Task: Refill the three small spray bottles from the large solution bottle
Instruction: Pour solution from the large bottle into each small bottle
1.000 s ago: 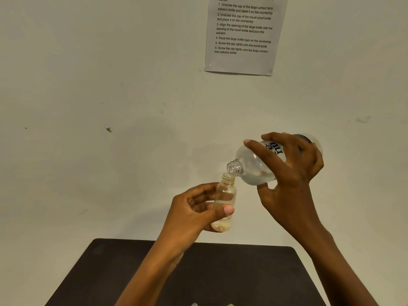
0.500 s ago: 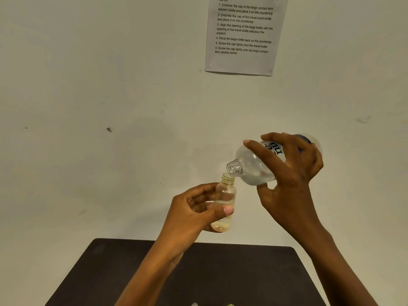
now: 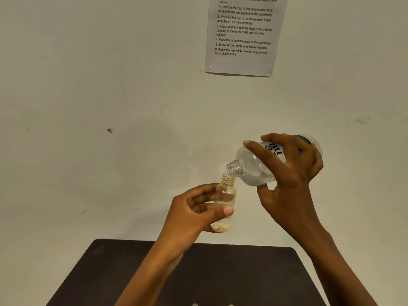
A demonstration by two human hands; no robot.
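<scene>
Left grip (image 3: 194,210) curls thumb and fingers round the upright, uncapped small spray bottle (image 3: 225,195), while right grip (image 3: 291,180) wraps the tilted large solution bottle (image 3: 254,168), its open neck at the small bottle's mouth, just above the left grip.

Both arms are bare along their whole visible length, from the lower frame edge up to the fingertips. The left forearm (image 3: 154,268), seen over the dark table (image 3: 242,272), is slender and narrows toward the wrist. The left hand (image 3: 194,208), above the table's far edge, has long fingers and a short, rounded thumbnail (image 3: 228,210) with a slight sheen. The right forearm (image 3: 335,272) shows at the table's right edge and looks broader. The right hand (image 3: 289,180), above the table's far right corner, has creased knuckles and a short nail on its forefinger (image 3: 254,149).
</scene>
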